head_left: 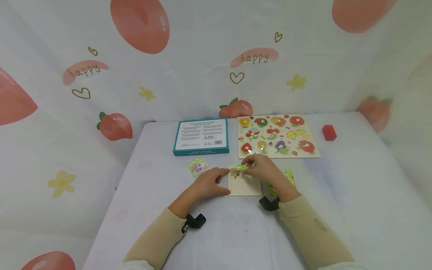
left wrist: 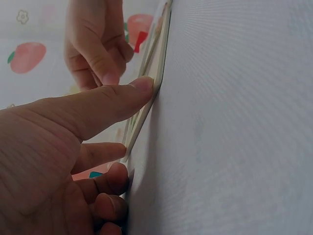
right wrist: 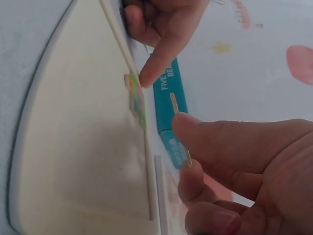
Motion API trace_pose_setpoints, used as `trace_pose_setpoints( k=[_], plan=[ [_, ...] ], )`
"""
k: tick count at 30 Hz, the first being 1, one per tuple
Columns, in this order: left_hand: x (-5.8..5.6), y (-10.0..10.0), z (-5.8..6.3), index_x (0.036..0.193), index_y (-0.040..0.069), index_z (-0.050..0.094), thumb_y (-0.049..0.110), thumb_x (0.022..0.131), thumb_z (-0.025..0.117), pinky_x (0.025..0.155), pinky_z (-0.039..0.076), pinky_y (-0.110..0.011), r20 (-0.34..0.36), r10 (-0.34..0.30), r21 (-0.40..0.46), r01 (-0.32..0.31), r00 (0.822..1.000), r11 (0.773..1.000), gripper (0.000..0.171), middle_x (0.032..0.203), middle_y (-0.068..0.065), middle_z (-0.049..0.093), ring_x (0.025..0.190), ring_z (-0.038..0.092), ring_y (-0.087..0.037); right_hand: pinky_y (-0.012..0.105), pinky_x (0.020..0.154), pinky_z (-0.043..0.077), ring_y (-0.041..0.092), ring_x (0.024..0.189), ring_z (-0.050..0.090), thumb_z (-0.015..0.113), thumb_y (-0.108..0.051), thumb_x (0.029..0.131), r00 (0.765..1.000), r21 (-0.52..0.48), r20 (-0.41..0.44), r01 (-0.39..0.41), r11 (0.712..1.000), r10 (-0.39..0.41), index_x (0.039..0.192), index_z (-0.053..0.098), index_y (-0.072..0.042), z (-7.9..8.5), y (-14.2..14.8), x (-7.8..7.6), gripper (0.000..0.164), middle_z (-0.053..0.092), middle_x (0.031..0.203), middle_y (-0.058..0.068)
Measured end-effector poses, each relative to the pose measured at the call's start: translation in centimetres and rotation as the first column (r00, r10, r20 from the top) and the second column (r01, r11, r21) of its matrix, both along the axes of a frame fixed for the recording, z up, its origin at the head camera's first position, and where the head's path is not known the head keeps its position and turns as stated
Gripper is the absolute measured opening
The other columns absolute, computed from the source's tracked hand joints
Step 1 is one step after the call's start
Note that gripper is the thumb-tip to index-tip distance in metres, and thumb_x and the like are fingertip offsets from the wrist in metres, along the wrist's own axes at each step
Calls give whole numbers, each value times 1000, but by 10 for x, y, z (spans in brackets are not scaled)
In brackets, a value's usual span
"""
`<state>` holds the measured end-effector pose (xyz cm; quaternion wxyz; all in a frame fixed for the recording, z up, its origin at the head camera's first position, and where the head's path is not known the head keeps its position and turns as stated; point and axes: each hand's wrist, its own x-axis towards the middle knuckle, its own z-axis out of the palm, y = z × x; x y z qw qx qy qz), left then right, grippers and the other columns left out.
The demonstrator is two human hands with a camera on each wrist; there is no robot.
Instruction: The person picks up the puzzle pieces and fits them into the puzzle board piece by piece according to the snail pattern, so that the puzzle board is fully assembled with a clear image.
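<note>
My right hand (head_left: 260, 167) pinches a thin green puzzle piece (head_left: 241, 167) between thumb and fingertips, raised over a pale wooden puzzle board (head_left: 244, 187). The right wrist view shows this piece (right wrist: 174, 104) edge-on, apart from the board. One colourful piece (head_left: 234, 172), green with pink, lies in the board's upper left corner. At the board's left edge rests my left hand (head_left: 208, 183), its thumb near the lower corner and its index finger near the upper one. The other left fingers are curled beside the board, as the left wrist view shows.
A small picture card (head_left: 197, 167) lies left of the board. Green puzzle pieces (head_left: 289, 176) lie under the right forearm. Behind stand a teal-edged box (head_left: 201, 137) and a fruit peg puzzle (head_left: 278, 137). A red block (head_left: 329, 132) sits at the back right.
</note>
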<state>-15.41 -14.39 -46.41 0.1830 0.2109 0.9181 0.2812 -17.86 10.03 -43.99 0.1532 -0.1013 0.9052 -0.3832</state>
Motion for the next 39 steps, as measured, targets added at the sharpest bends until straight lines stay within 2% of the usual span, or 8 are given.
trace_pose_setpoints(
  k=[3,10,18,28,33,39],
  plan=[
    [0,0,0,148,17,57,39,82,86,65,34,-30,2,4,-3,-4,1000,1000,75,86,-1,48,78,45,-13,35,77,48,23,91,56,83,-15,87,1000,7,25,-1,1000,1,110,75,-10,-5,0,-1,25,62,97,4],
    [0,1,-1,148,18,56,40,82,86,65,35,-30,6,11,-10,-11,1000,1000,76,86,-1,49,80,46,-14,38,83,47,23,90,56,84,-15,86,1000,36,23,-13,999,12,108,75,-8,-7,0,0,24,62,93,4],
    [1,2,0,149,18,56,41,82,86,66,35,-30,4,10,-19,-10,1000,1000,76,87,-1,48,82,46,-14,37,79,45,23,87,54,84,-17,86,1000,73,5,10,997,-10,107,76,-11,-11,-1,1,23,61,89,4],
    [1,2,2,148,18,56,40,83,86,66,35,-30,6,9,-32,-8,1000,999,75,86,-1,49,81,47,-14,38,76,47,22,82,55,84,-17,85,999,184,-31,17,983,-12,106,77,-10,-7,-8,5,24,63,86,2],
    [1,2,3,149,18,55,40,83,85,66,35,-30,14,11,-25,-10,1000,1000,76,87,-1,49,82,47,-14,40,80,50,21,83,58,85,-18,86,1000,244,-23,26,969,-21,103,81,-10,-4,-9,7,20,71,91,1],
    [2,2,3,149,18,55,41,83,85,67,35,-30,12,9,-24,-9,1000,1000,76,87,-1,48,82,47,-14,39,83,53,18,88,64,84,-21,87,997,314,-52,-42,948,61,103,84,-12,-3,-11,5,18,76,99,0]
  ],
)
